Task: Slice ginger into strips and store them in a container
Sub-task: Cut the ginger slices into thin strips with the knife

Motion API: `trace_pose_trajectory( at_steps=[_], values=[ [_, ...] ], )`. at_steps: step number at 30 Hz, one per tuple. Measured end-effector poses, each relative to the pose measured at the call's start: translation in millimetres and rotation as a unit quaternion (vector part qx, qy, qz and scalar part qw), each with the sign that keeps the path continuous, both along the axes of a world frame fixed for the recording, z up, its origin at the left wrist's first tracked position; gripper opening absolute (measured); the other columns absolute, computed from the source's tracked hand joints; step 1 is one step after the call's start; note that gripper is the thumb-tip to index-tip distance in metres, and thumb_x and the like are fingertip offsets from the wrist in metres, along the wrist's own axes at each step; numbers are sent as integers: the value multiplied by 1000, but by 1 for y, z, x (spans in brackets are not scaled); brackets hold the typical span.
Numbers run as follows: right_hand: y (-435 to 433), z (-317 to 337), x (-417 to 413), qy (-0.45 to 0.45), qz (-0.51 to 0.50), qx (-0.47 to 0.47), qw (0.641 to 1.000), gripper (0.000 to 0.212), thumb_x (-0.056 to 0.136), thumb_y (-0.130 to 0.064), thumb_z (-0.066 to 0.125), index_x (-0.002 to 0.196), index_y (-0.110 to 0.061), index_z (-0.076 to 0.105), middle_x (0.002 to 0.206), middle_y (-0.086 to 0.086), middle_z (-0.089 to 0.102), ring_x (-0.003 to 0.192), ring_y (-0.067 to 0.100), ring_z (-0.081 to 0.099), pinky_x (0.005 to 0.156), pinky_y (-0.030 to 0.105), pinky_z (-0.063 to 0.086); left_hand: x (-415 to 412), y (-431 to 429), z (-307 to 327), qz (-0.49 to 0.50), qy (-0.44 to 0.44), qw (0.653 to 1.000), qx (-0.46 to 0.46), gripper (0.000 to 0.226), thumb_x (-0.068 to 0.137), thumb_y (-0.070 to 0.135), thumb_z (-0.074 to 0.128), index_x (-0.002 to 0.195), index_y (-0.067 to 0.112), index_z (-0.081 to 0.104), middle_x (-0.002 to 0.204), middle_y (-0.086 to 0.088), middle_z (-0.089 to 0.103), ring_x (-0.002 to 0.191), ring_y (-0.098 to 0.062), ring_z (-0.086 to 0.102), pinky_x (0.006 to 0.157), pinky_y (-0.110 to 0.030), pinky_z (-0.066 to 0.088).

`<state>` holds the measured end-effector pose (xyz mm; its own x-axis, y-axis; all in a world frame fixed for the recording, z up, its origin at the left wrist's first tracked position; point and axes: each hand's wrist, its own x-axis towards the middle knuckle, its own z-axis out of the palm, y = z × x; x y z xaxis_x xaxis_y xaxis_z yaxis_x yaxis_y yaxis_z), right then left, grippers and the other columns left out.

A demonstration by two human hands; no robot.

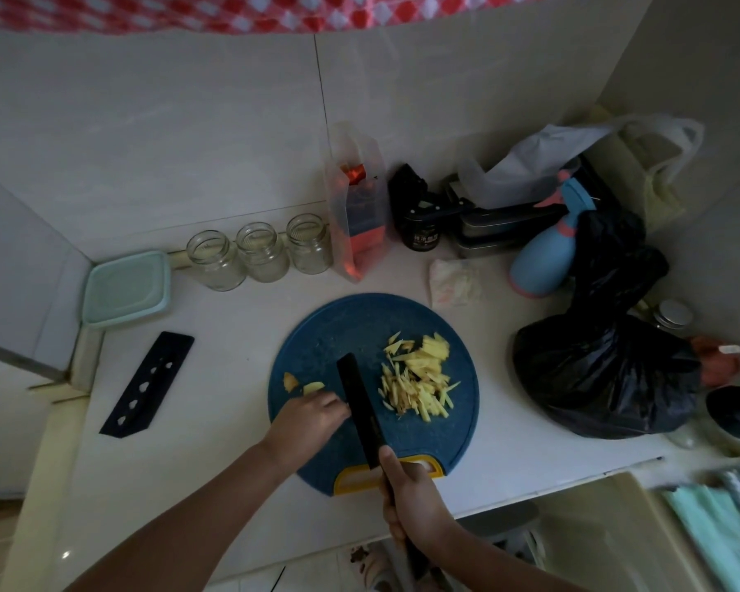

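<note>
My right hand (411, 502) is wrapped round the handle of the black knife (359, 412), whose blade lies across the near-left part of the round blue cutting board (342, 326), tip pointing far. My left hand (312, 416) sits just left of the blade, its fingers curled down over a ginger piece (312, 387) that pokes out on the far side of the knuckles; a smaller ginger scrap (290, 382) lies just left of it. Right of the blade I can see the cut ginger strips (419, 386) heaped on the board, pale yellow, well apart from the left hand. The board rests on the white desk (214, 378). To the far left stands a container (125, 288) with a teal lid on, against the wall corner, and beside it three open glass jars (261, 258) in a row. A black knife sheath (148, 384) lies on the desk left of the board. A blue spray bottle (543, 258) and a black bag (603, 378) sit to the right
</note>
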<state>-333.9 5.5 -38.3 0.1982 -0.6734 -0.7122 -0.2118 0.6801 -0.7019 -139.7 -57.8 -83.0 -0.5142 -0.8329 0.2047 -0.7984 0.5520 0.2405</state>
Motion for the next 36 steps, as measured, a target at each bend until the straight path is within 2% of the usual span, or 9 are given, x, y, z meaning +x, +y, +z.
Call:
trace_pose_trajectory(
  at_steps=[2,9,12,17,20,23,26,31,36],
  values=[
    [1,-1,1,7,4,-12,1000,50,100,-44,36,58,-16,36,41,-6,30,33,10,31,39,21,25,0,0,-1,0,-2,1000,0,15,81,20,58,74,18,71,69,4,64,60,-13,62,45,-24,50],
    [2,-7,6,39,21,-44,998,54,99,-47,34,54,-17,36,35,-10,31,32,7,33,41,23,27,-3,1,4,-1,-9,1000,-16,4,71,15,70,69,18,70,64,4,63,57,-13,62,45,-22,50],
    [3,-8,9,59,27,-52,996,53,99,-46,34,55,-17,38,35,-8,35,33,7,36,44,25,31,-4,1,5,-1,-14,1000,-20,17,62,12,84,67,18,69,63,4,62,56,-13,61,44,-21,48],
    [-5,-7,19,107,42,-55,992,46,97,-51,36,64,-21,45,58,-5,44,52,9,42,53,24,36,-5,2,7,14,-15,1000,-11,22,56,12,88,63,18,67,61,5,61,55,-12,60,42,-20,47],
    [-16,-6,19,143,64,-86,984,52,96,-56,31,67,-16,48,62,1,48,61,20,50,60,31,39,-6,4,6,29,-8,1000,-7,10,69,17,75,64,19,67,63,5,61,56,-11,60,42,-22,47],
    [-18,-6,9,151,58,-96,982,55,94,-60,32,66,-17,51,64,2,52,65,22,54,62,34,43,-7,5,7,57,8,998,-12,24,80,26,50,65,21,68,64,7,63,56,-10,61,40,-21,46],
    [-20,-3,-10,163,55,-101,980,58,95,-58,33,69,-11,54,63,3,52,60,19,52,60,34,41,-10,7,5,91,23,995,-22,29,83,29,48,64,20,68,65,7,64,56,-10,61,41,-21,45],
    [-25,18,-41,72,14,-71,995,53,94,-58,37,67,-13,47,54,2,41,41,14,39,42,26,35,-22,7,4,123,51,991,-20,23,81,27,57,65,19,70,63,6,66,56,-9,62,43,-21,46],
    [-33,33,-52,32,-25,-91,995,55,94,-56,38,58,-15,40,43,-2,35,36,14,32,40,25,30,-54,-2,11,111,106,987,37,12,67,9,82,73,14,73,69,3,71,58,-11,65,47,-24,52]
  ],
)
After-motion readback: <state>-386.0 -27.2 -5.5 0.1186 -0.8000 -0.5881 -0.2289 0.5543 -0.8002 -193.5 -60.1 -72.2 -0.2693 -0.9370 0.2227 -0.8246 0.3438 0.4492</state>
